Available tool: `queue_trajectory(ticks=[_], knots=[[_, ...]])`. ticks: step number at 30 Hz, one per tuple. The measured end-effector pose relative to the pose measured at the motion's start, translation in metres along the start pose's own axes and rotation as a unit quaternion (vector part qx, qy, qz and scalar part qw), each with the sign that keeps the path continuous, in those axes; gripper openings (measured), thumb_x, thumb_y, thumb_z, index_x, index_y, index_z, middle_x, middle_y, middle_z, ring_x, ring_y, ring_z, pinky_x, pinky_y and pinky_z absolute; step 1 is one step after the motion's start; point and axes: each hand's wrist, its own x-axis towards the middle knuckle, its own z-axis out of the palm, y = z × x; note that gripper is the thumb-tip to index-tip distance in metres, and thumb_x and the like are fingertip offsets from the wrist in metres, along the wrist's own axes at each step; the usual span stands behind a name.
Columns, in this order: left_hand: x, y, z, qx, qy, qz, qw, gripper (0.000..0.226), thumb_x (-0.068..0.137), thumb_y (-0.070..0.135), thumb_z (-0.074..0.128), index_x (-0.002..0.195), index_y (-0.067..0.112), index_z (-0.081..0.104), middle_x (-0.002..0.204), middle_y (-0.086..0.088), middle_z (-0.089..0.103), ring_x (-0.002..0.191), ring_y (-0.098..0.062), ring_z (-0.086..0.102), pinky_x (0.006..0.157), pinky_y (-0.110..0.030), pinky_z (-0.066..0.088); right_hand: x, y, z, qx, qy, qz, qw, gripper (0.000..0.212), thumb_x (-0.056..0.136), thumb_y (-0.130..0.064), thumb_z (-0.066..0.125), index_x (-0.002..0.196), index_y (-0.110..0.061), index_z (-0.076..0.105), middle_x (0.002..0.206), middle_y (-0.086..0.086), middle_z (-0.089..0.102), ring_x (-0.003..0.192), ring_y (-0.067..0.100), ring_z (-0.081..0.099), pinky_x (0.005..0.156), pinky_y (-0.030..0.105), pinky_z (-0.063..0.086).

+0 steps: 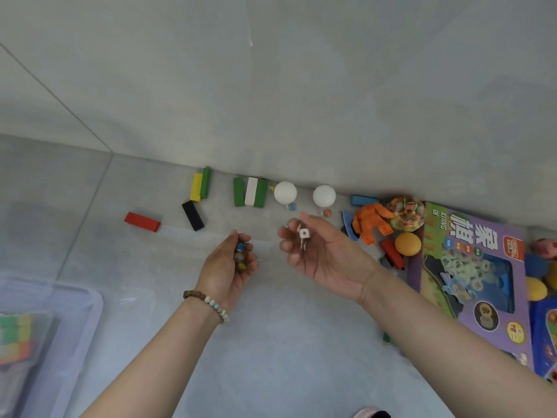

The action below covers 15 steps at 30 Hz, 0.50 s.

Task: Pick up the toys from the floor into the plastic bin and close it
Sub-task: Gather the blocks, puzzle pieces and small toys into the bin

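Over the grey floor (271,342), close to the wall, both hands hang palm-up and a little apart. The left hand (229,263), with a bead bracelet (205,303) at its wrist, is cupped, its fingers curled round a clutch of marbles (240,254). The right hand (319,254) has its fingers loosely curled round a white die (303,233) with a red spot, along with some small pale pieces too blurred to name.

At the lower left stands the clear plastic bin (87,300), open, with coloured blocks (15,336) showing through its wall.

Toys lie along the foot of the wall. From the left: a red block (142,221), a black block (193,215), and a yellow block (196,187) touching a green block (206,182). Next comes a white block (251,191) between two green ones. Just beside these are two white balls (285,192), each with a loose marble (291,206) in front of it.

Further right lie a blue block (363,200), an orange figure (372,221) and a clear patterned ball (405,215). An orange ball (407,244) rests against the edge of a purple game box (473,267). Beyond the box, at the right edge, sit a blue ball (536,263) and a yellow ball (536,288).
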Motion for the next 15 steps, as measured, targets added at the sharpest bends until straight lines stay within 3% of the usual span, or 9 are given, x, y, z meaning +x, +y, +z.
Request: queue_trajectory(ticks=[3, 5, 7, 9, 12, 15], knots=[[0.000, 0.001, 0.001, -0.001, -0.003, -0.002, 1.000, 0.032, 0.099, 0.027, 0.040, 0.075, 0.011, 0.054, 0.067, -0.002, 0.049, 0.042, -0.006, 0.049, 0.041, -0.014, 0.046, 0.005, -0.014, 0.002, -0.121, 0.067, -0.019, 0.990, 0.032, 0.083, -0.038, 0.058, 0.061, -0.016, 0.049, 0.064, 0.000, 0.056, 0.053, 0.011, 0.049, 0.046, 0.020, 0.044], [0.000, 0.001, 0.002, 0.008, -0.004, -0.004, 1.000, 0.033, 0.099, 0.027, 0.040, 0.073, 0.011, 0.054, 0.066, -0.002, 0.049, 0.042, -0.006, 0.048, 0.041, -0.014, 0.046, 0.011, -0.022, 0.001, -0.280, 0.160, -0.053, 0.945, 0.050, 0.085, -0.049, 0.057, 0.051, -0.018, 0.037, 0.051, -0.001, 0.042, 0.046, 0.012, 0.036, 0.046, 0.021, 0.034], [-0.001, -0.001, 0.002, 0.019, -0.006, -0.006, 1.000, 0.034, 0.099, 0.027, 0.040, 0.073, 0.011, 0.054, 0.066, -0.002, 0.049, 0.042, -0.006, 0.048, 0.041, -0.014, 0.046, 0.016, -0.024, -0.003, -0.365, 0.203, -0.072, 0.906, 0.057, 0.087, -0.055, 0.052, 0.048, -0.016, 0.037, 0.049, 0.002, 0.040, 0.045, 0.014, 0.035, 0.046, 0.022, 0.030], [-0.002, -0.002, 0.002, 0.026, -0.008, -0.006, 1.000, 0.034, 0.099, 0.028, 0.041, 0.073, 0.011, 0.055, 0.066, -0.002, 0.050, 0.043, -0.006, 0.048, 0.041, -0.014, 0.046, 0.018, -0.022, -0.009, -0.325, 0.199, -0.088, 0.920, 0.050, 0.092, -0.048, 0.049, 0.054, -0.014, 0.048, 0.052, 0.003, 0.045, 0.047, 0.013, 0.037, 0.043, 0.021, 0.029], [-0.003, -0.002, 0.003, 0.035, -0.007, -0.005, 0.999, 0.035, 0.099, 0.027, 0.041, 0.072, 0.011, 0.056, 0.065, -0.002, 0.050, 0.042, -0.006, 0.048, 0.041, -0.014, 0.046, 0.015, -0.017, -0.018, -0.215, 0.208, -0.104, 0.949, 0.029, 0.099, -0.027, 0.040, 0.083, -0.014, 0.060, 0.056, -0.001, 0.040, 0.048, 0.009, 0.032, 0.036, 0.017, 0.023], [-0.006, -0.003, 0.006, 0.056, -0.007, -0.004, 0.998, 0.035, 0.099, 0.027, 0.040, 0.072, 0.011, 0.056, 0.066, -0.002, 0.050, 0.044, -0.007, 0.048, 0.042, -0.015, 0.046, 0.016, -0.007, -0.030, -0.247, 0.325, -0.126, 0.904, 0.033, 0.098, -0.033, 0.042, 0.077, -0.014, 0.058, 0.051, -0.004, 0.030, 0.041, 0.007, 0.027, 0.035, 0.018, 0.020]])
